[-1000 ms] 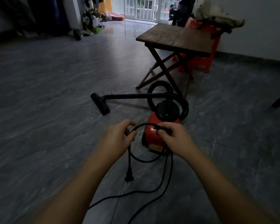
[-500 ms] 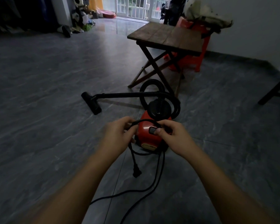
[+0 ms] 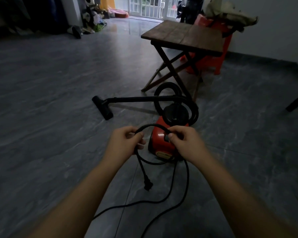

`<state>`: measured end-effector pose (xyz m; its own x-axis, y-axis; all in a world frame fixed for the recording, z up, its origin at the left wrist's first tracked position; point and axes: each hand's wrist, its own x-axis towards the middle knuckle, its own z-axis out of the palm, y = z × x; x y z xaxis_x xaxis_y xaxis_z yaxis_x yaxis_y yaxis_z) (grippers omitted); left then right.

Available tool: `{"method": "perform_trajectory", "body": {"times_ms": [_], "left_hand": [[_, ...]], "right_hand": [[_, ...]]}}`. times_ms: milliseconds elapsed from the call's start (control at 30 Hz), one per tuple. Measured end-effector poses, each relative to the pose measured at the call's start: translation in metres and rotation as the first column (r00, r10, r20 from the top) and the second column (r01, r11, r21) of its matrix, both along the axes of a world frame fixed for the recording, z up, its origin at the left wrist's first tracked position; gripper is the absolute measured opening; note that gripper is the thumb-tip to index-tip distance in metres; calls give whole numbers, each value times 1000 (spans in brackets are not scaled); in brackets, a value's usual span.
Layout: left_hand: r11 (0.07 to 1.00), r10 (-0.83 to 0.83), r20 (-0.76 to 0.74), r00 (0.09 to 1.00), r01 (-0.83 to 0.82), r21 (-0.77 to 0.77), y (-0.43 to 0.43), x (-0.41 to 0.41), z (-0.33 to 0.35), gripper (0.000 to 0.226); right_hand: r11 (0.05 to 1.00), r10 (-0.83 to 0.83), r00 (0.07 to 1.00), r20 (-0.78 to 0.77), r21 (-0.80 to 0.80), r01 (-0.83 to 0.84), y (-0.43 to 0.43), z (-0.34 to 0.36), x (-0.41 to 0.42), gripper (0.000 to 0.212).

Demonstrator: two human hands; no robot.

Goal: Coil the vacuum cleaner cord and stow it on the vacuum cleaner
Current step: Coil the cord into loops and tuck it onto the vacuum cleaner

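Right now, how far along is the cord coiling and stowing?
Done: one loop of the cord is formed, with the plug dangling below the left hand. In hand: the left hand and right hand both pinch that loop near the red vacuum cleaner. Left: two long runs of cord trail loose across the floor toward the camera, and nothing is stowed on the vacuum cleaner yet.

Grey tiled floor (image 3: pixel 50 134) under red vacuum cleaner (image 3: pixel 160 143), slack cord (image 3: pixel 144 203) (black) and folding table (image 3: pixel 182 35).

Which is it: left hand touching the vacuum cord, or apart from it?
Touching. In the head view the left hand curls its fingers round the cord, which arcs over to the right hand, pinching it too.
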<state>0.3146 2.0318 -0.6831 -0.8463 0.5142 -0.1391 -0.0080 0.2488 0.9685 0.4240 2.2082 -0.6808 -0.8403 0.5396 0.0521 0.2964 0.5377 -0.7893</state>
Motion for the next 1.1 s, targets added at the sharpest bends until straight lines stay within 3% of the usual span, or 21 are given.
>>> {"method": "perform_trajectory", "body": {"times_ms": [233,567,800,1100], "left_hand": [[993,8,-220,975,-33,-110,-12,-5,-4,12],[983,35,-315,949,-90,-161,-14,-5,-6,16],[997,19,-205,979,-34,-71,-15,-1,-2,15],[998,59,-138,989,-54,45,-16,0,7,16]], "right_hand": [[1000,-4,999,39,28,3,-13,-15,-11,16],[987,-40,999,-4,155,40,-18,-19,-16,20],[996,-85,993,-86,21,88,-18,-10,-16,8],[998,-54,998,9,-19,55,-13,-15,-17,18]]}}
